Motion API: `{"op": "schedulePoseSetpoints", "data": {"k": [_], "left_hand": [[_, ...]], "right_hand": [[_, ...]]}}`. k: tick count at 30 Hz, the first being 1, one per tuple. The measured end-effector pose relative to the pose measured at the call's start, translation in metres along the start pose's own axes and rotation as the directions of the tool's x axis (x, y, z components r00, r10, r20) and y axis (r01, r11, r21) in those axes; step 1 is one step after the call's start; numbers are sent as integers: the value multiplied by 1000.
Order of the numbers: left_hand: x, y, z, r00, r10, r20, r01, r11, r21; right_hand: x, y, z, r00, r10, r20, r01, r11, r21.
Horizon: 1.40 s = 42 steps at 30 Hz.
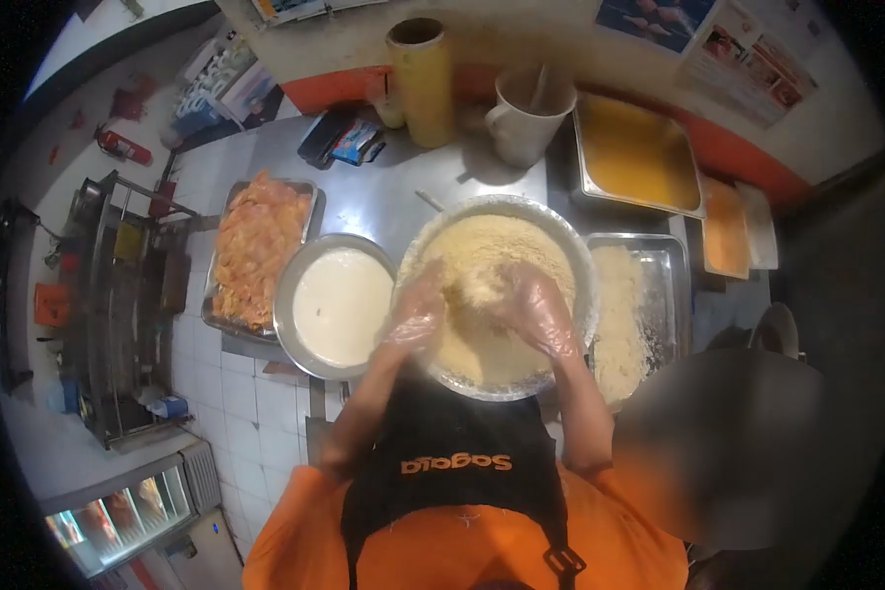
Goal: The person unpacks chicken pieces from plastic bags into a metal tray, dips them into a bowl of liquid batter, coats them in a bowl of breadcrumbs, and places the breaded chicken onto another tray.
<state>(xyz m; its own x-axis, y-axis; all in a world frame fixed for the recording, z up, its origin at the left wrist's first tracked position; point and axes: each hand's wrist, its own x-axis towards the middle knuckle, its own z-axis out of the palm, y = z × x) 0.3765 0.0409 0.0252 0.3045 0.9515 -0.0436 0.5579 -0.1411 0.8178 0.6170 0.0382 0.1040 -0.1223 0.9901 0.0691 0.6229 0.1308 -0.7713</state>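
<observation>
A wide metal bowl (572, 236) holds pale yellow crumbs. Both hands are inside it in clear plastic gloves. My left hand (423, 310) rests in the crumbs at the bowl's left side, its fingertips sunk in or blurred. My right hand (534, 307) is at the right side, fingers curled round a crumb-coated clump (484, 285) near the middle. Left of the bowl stands a round pan of white batter (341, 303). Farther left, a tray holds raw orange-tinted meat (261, 251). On the right, a metal tray (667, 295) carries crumb-coated pieces (617, 315).
Behind the bowl are a yellow cylinder (423, 88), a white jug (526, 128), a blue packet (357, 143) and a deep tray of yellow-orange contents (639, 152). A dark rounded shape (728, 442) is at lower right, a rack (123, 315) at left.
</observation>
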Motion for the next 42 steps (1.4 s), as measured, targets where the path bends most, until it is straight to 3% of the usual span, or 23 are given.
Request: {"op": "schedulePoseSetpoints", "data": {"k": [4, 5, 6, 7, 8, 10, 12, 16, 18, 19, 22, 24, 25, 26, 28, 29, 31, 33, 36, 38, 39, 41, 42], "left_hand": [[3, -8, 6, 1000, 20, 7, -20, 999, 31], [2, -9, 8, 999, 50, -15, -49, 998, 39], [0, -9, 9, 989, 128, -74, -126, 991, 37], [-1, -8, 9, 970, 205, -133, -201, 979, 43], [-1, 3, 5, 981, 163, -109, -152, 984, 97], [-3, 9, 5, 989, 123, -77, -110, 982, 150], [0, 5, 3, 999, 44, -15, -43, 997, 64], [-2, 34, -6, 998, -22, 60, 2, 951, 310], [-15, 12, 11, 864, 497, 81, -475, 752, 457], [-23, 9, 13, 835, 536, 124, -524, 704, 479], [-37, 6, 6, 868, 452, 205, -492, 725, 482], [-39, 6, 2, 879, 420, 225, -475, 733, 488], [-41, 7, 1, 881, 410, 235, -472, 735, 487], [-41, 7, 0, 883, 401, 243, -468, 738, 485], [-43, 7, -3, 887, 387, 252, -462, 748, 477], [-42, 8, -5, 889, 383, 251, -458, 752, 474], [-44, 8, -12, 909, 343, 238, -417, 785, 458], [-37, 9, -19, 935, 302, 186, -354, 825, 440], [-23, 31, -26, 968, 203, 149, -245, 896, 371], [-24, 63, -35, 977, 116, 177, -163, 947, 279], [-28, 64, -38, 986, -15, 163, -21, 976, 215], [-26, 43, -33, 988, 16, 153, -29, 996, 86], [-27, 42, -39, 981, 2, 191, -32, 987, 154]], "right_hand": [[-30, 22, 13, 992, 7, -127, -29, 984, -174], [-32, 29, 22, 939, 325, 110, -259, 881, -396], [-38, 39, 34, 727, 640, 247, -377, 674, -635], [-51, 59, 56, 722, 647, 245, -387, 671, -632], [-67, 87, 83, 852, 519, 63, -513, 854, -90], [-73, 83, 82, 854, 479, -201, -346, 813, 468], [-43, 22, 35, 933, 326, 150, -349, 922, 166], [-42, 17, 42, 975, 220, -1, -220, 975, -16], [-31, 25, 60, 863, 441, 247, -403, 895, -191], [-30, 47, 70, 862, 444, 243, -405, 893, -194], [-32, 73, 77, 873, 441, 209, -475, 867, 153], [-20, 21, 36, 986, 146, 80, -149, 989, 25], [-19, 24, 46, 986, 148, 75, -150, 988, 30], [-17, 28, 60, 984, -158, -84, 131, 957, -260], [-18, 31, 63, 871, -469, -145, 317, 763, -564], [-14, 32, 56, 991, -80, -111, 58, 980, -188], [-8, 25, 38, 952, 298, 73, -307, 934, 185], [7, 12, 12, 855, 478, 201, -380, 842, -384], [4, 42, 56, 883, 469, 15, -439, 837, -326], [6, 41, 46, 870, 422, 254, -451, 890, 63], [3, 40, 43, 864, 448, 229, -473, 878, 68], [-1, 36, 44, 901, 387, 195, -429, 734, 526], [-3, 40, 49, 899, 399, 181, -431, 730, 530]]}}
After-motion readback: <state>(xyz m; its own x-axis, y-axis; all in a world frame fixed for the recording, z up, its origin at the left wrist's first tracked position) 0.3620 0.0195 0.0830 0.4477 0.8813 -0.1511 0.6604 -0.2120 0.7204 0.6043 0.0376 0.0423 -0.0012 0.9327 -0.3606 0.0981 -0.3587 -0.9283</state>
